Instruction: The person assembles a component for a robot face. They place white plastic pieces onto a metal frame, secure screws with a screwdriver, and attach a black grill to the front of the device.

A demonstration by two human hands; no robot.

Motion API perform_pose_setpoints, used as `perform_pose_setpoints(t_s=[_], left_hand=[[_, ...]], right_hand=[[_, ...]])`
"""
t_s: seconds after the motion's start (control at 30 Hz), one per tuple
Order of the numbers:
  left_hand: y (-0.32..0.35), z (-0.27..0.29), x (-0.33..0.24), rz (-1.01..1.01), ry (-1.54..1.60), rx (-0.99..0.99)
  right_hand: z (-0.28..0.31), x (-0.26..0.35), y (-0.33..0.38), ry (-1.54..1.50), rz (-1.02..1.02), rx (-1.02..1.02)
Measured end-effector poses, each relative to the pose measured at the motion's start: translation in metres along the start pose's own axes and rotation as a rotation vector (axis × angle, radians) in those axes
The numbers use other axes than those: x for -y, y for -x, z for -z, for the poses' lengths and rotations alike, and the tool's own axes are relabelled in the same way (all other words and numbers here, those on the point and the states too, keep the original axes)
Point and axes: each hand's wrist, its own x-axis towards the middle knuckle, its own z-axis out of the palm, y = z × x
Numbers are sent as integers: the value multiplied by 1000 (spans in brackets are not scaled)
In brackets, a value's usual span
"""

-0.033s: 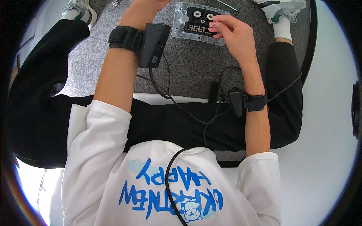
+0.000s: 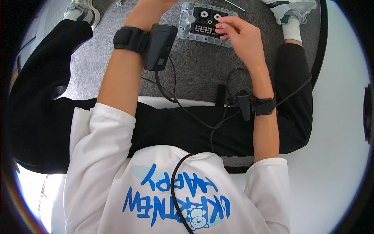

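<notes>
A grey cast-metal connector housing with a black insert rests on the carpet at the top of the view. The insert has two large round sockets and rows of small round contacts. My right hand is over the housing's right side, thumb and fingers pinched together. Between the fingertips shows a thin, light pin-like piece, close above the contacts. Left of the housing, my left hand reaches past the top edge. Its fingers are out of the picture, so whatever it may hold is hidden.
A thin metal rod lies beyond the housing. Small shiny pieces are at the far left, near a shoe. Black devices are strapped to the left wrist and right wrist; their cables run across my legs.
My left wrist has shifted very slightly to the right. My right hand and the housing look almost unchanged.
</notes>
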Motion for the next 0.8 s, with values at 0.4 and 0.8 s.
perform_pose_setpoints(t_s=[0.4,0.8], left_hand=[[3,-4,-4,-13,-94,-4],[1,-2,1,-27,-74,-11]], right_hand=[[0,-1,0,549,445,-15],[-9,-6,-2,568,516,-34]])
